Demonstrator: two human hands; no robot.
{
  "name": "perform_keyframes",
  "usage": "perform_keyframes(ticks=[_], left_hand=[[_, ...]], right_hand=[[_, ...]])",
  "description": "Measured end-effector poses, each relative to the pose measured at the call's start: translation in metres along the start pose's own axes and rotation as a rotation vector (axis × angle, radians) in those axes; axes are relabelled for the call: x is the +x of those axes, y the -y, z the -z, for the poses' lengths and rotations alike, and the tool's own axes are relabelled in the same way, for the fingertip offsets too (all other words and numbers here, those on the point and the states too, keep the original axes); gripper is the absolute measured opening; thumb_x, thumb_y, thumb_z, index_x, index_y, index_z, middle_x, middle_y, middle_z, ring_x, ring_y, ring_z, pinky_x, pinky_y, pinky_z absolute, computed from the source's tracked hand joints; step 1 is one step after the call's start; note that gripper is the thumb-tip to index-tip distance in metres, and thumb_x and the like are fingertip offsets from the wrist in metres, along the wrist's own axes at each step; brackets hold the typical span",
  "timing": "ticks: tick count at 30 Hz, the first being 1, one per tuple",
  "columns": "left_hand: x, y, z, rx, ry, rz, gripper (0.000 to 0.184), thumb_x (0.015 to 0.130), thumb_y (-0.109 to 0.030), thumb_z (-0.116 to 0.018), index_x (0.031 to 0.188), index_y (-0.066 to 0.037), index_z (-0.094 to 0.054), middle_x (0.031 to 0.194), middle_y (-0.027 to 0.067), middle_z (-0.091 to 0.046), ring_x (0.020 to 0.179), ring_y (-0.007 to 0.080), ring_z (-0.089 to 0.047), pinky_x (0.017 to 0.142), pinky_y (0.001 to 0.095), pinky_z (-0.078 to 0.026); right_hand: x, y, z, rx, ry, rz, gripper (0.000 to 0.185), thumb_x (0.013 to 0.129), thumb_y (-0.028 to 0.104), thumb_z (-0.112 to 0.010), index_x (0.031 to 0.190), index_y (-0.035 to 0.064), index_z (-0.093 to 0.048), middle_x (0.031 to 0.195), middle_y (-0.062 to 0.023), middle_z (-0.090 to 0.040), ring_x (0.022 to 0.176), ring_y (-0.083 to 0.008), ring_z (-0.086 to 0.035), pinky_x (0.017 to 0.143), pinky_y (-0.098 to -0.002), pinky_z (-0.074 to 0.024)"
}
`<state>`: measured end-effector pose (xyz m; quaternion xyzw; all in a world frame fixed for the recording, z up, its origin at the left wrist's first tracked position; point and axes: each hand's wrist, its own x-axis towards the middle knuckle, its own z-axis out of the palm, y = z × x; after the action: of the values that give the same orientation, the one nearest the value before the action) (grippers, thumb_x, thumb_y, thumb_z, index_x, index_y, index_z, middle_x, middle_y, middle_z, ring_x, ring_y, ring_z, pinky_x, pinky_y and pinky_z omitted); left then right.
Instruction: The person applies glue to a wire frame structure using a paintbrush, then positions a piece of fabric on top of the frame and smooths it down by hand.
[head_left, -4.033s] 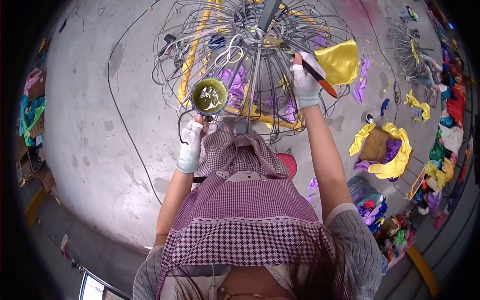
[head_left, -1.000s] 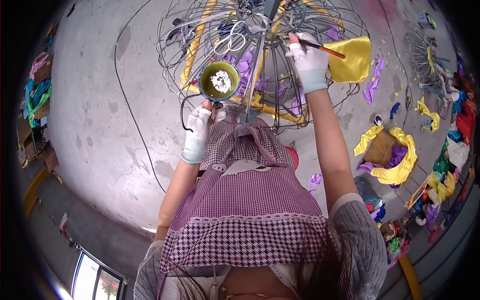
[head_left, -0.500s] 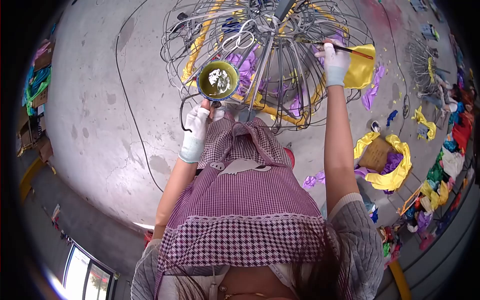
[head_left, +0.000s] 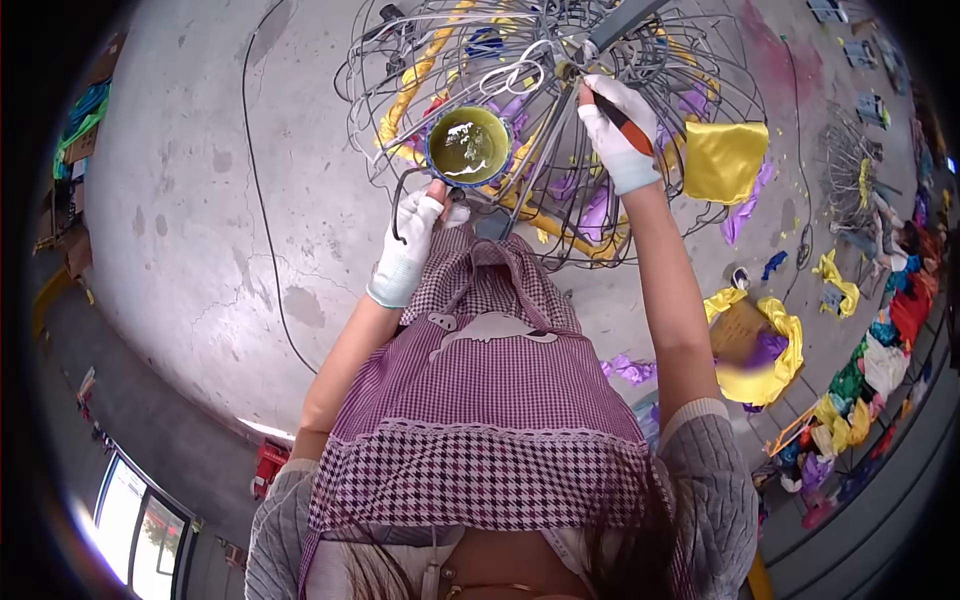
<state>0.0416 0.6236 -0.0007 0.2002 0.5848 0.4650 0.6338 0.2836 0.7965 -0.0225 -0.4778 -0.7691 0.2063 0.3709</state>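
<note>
In a white glove, my left hand (head_left: pixel 413 232) is closed on a dark handle below a round cup (head_left: pixel 468 147), which is olive inside with shiny liquid. My right hand (head_left: pixel 617 125), also gloved, grips a brush (head_left: pixel 628 128) with an orange and black handle; its tip is near the hub of a large grey wire frame (head_left: pixel 560 175). Yellow cloth is wrapped along parts of the frame, and purple cloth shows through the wires. A square of yellow cloth (head_left: pixel 725 160) hangs at the frame's right side. White loops (head_left: pixel 513 72) lie on the wires.
On the floor to the right is a cardboard box (head_left: pixel 738 330) with yellow and purple cloth. A smaller wire frame (head_left: pixel 850 165) stands beyond, near another person (head_left: pixel 890 230). Piled coloured cloth (head_left: pixel 885 365) lines the right edge. A black cable (head_left: pixel 256 180) runs along the floor at left.
My right hand has moved left with the brush, back to the frame's hub. The cup and my left hand sit slightly further right in view. The camera view has shifted.
</note>
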Motion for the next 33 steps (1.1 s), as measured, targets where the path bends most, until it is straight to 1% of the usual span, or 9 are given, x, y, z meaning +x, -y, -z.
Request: perform_keyframes(ticks=[3,7,12,15,18,22,23,27,33], left_hand=[[-0.004,-0.002,0.003,-0.015,-0.007,-0.014,0.029,0.097,-0.029,-0.046,0.076,-0.009,-0.052,0.067,0.0000,-0.047,0.064,0.0095,-0.051,0.061,0.0215,-0.041],[-0.010,-0.003,0.013,-0.036,-0.048,-0.027,0.030,0.097,-0.029,-0.046,0.076,-0.009,-0.052,0.067,-0.0002,-0.047,0.063,0.0090,-0.050,0.060,0.0211,-0.040],[-0.007,-0.009,0.015,-0.044,-0.045,-0.044,0.030,0.097,-0.029,-0.046,0.076,-0.009,-0.052,0.066,-0.0004,-0.047,0.061,0.0084,-0.048,0.059,0.0205,-0.038],[-0.005,-0.007,0.020,-0.044,-0.061,-0.029,0.030,0.097,-0.029,-0.046,0.075,-0.009,-0.053,0.066,-0.0005,-0.047,0.060,0.0080,-0.048,0.058,0.0202,-0.038],[0.001,-0.011,0.016,-0.042,-0.040,-0.044,0.030,0.097,-0.029,-0.046,0.075,-0.009,-0.053,0.065,-0.0006,-0.047,0.059,0.0076,-0.047,0.057,0.0199,-0.037],[0.000,-0.013,0.017,-0.041,-0.043,-0.045,0.030,0.097,-0.029,-0.046,0.075,-0.009,-0.053,0.065,-0.0008,-0.047,0.058,0.0071,-0.045,0.056,0.0195,-0.036],[-0.002,-0.012,0.016,-0.042,-0.038,-0.040,0.030,0.097,-0.029,-0.046,0.075,-0.009,-0.053,0.065,-0.0008,-0.047,0.058,0.0071,-0.045,0.056,0.0195,-0.036],[0.004,-0.010,0.017,-0.067,-0.023,-0.029,0.031,0.096,-0.030,-0.046,0.075,-0.009,-0.053,0.065,-0.0009,-0.046,0.060,0.0073,-0.049,0.057,0.0190,-0.036],[0.002,-0.011,0.016,-0.053,-0.039,-0.027,0.031,0.096,-0.030,-0.046,0.075,-0.009,-0.053,0.065,-0.0008,-0.046,0.065,0.0085,-0.053,0.060,0.0182,-0.037]], right_hand=[[0.010,0.001,-0.007,0.068,0.041,0.008,0.014,0.073,0.012,-0.062,0.086,0.0072,-0.064,0.073,-0.0071,-0.064,0.060,-0.0291,-0.054,0.058,-0.0328,-0.0436],[0.011,0.033,-0.005,-0.140,0.031,0.071,0.018,0.076,0.006,-0.062,0.094,0.0029,-0.064,0.081,-0.0074,-0.065,0.066,-0.0259,-0.058,0.064,-0.0314,-0.0456],[0.006,0.029,-0.007,-0.248,0.139,0.156,0.018,0.076,0.005,-0.060,0.094,0.0033,-0.063,0.080,-0.0080,-0.064,0.066,-0.0253,-0.057,0.065,-0.0314,-0.0449],[0.005,0.026,-0.009,-0.226,0.153,0.163,0.017,0.076,0.005,-0.061,0.093,0.0033,-0.064,0.079,-0.0080,-0.064,0.066,-0.0245,-0.056,0.066,-0.0311,-0.0448],[0.017,0.025,-0.004,-0.232,0.131,0.182,0.016,0.076,0.005,-0.061,0.092,0.0034,-0.064,0.079,-0.0080,-0.064,0.066,-0.0238,-0.056,0.067,-0.0307,-0.0447],[0.025,0.037,-0.003,-0.144,-0.092,0.147,0.013,0.075,0.009,-0.059,0.086,0.0052,-0.064,0.076,-0.0054,-0.065,0.059,-0.0262,-0.055,0.060,-0.0317,-0.0438],[0.023,0.036,-0.001,-0.149,-0.090,0.142,0.013,0.075,0.009,-0.059,0.086,0.0052,-0.064,0.076,-0.0054,-0.065,0.059,-0.0262,-0.055,0.060,-0.0317,-0.0438],[0.035,0.019,-0.004,0.026,-0.185,0.023,0.009,0.077,0.010,-0.060,0.083,0.0049,-0.065,0.075,-0.0059,-0.066,0.060,-0.0256,-0.057,0.059,-0.0314,-0.0447],[0.068,0.039,-0.019,0.050,-0.222,0.037,0.008,0.077,0.012,-0.060,0.080,0.0063,-0.065,0.075,-0.0070,-0.067,0.060,-0.0277,-0.058,0.058,-0.0325,-0.0456]])
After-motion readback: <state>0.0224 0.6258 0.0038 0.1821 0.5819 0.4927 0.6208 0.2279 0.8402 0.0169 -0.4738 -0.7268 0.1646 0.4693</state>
